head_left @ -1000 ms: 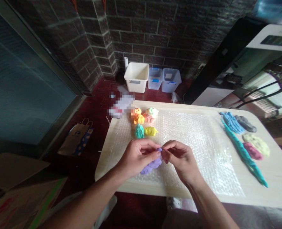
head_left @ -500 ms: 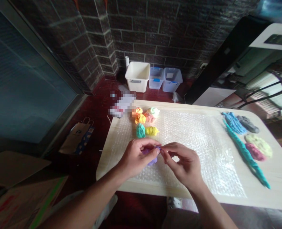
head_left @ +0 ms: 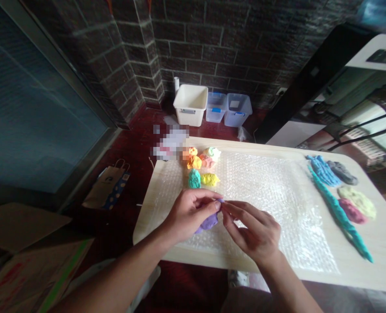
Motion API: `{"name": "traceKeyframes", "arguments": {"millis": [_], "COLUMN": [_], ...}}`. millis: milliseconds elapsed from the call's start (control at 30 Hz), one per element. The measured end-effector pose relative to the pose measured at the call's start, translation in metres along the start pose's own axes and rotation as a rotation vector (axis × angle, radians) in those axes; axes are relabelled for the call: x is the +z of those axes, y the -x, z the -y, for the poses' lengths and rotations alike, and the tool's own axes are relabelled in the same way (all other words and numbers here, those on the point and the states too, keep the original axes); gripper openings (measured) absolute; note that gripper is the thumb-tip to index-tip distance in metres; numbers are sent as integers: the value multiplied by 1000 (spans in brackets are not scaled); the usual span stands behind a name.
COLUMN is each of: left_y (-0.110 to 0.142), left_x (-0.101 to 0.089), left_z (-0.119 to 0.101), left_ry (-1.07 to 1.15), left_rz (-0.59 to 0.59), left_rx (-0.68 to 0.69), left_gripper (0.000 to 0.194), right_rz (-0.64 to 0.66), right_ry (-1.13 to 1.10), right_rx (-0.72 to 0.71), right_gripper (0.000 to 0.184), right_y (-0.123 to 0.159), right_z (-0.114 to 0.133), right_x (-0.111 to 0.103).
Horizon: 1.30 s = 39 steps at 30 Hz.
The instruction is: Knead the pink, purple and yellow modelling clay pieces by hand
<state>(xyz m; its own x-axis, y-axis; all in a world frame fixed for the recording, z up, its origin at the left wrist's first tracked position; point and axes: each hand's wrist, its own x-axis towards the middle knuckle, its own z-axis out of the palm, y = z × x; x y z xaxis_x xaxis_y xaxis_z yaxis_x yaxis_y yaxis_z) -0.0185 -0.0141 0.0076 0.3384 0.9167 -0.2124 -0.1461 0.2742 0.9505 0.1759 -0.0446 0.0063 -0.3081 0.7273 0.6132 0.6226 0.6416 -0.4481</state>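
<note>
Purple modelling clay (head_left: pixel 209 222) shows below and between the fingers of my left hand (head_left: pixel 190 214), which is closed on it. The fingertips of my right hand (head_left: pixel 253 226) pinch a small purple bit at the clay's upper end, right against my left thumb. How the two bits of clay join is hidden by the fingers. Just beyond my hands lie a green clay lump (head_left: pixel 194 178) and a yellow clay lump (head_left: pixel 209 179). Behind those sit an orange lump (head_left: pixel 194 162), a salmon lump (head_left: pixel 207 161) and a pale green lump (head_left: pixel 213 152).
Bubble wrap (head_left: pixel 261 187) covers much of the wooden table (head_left: pixel 330 261). On the right lie a long teal clay roll (head_left: pixel 343 217), with blue (head_left: pixel 323 170), grey (head_left: pixel 342 173), pale yellow (head_left: pixel 359 202) and dark pink clay (head_left: pixel 352 211). Bins (head_left: pixel 191 106) stand on the floor behind.
My right hand has shifted slightly to the right, its fingers straighter. More of the purple clay shows under my left hand. The whole view has moved a little.
</note>
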Motion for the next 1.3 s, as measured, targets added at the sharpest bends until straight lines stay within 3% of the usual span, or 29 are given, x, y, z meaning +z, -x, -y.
{"name": "traceKeyframes", "arguments": {"millis": [267, 467, 767, 933, 1100, 1300], "left_y": [-1, 0, 1, 1, 1, 1], "left_x": [2, 0, 1, 2, 1, 2], "left_z": [-7, -6, -9, -11, -8, -8], "left_ry": [100, 146, 205, 196, 222, 185], "left_rz": [-45, -22, -54, -27, 12, 34], "left_rx": [-46, -42, -31, -40, -57, -19], "left_gripper": [26, 24, 22, 26, 26, 24], "right_rz": [-59, -23, -41, -138, -132, -149], "right_ry": [96, 31, -8, -114, -278, -587], "right_rx": [-64, -25, -50, 104, 161, 390], "right_gripper": [42, 62, 45, 45, 42, 25], "right_y": [3, 6, 7, 4, -1, 0], "right_z": [5, 2, 5, 9, 10, 9], "right_x": [-2, 3, 1, 4, 8, 9]}}
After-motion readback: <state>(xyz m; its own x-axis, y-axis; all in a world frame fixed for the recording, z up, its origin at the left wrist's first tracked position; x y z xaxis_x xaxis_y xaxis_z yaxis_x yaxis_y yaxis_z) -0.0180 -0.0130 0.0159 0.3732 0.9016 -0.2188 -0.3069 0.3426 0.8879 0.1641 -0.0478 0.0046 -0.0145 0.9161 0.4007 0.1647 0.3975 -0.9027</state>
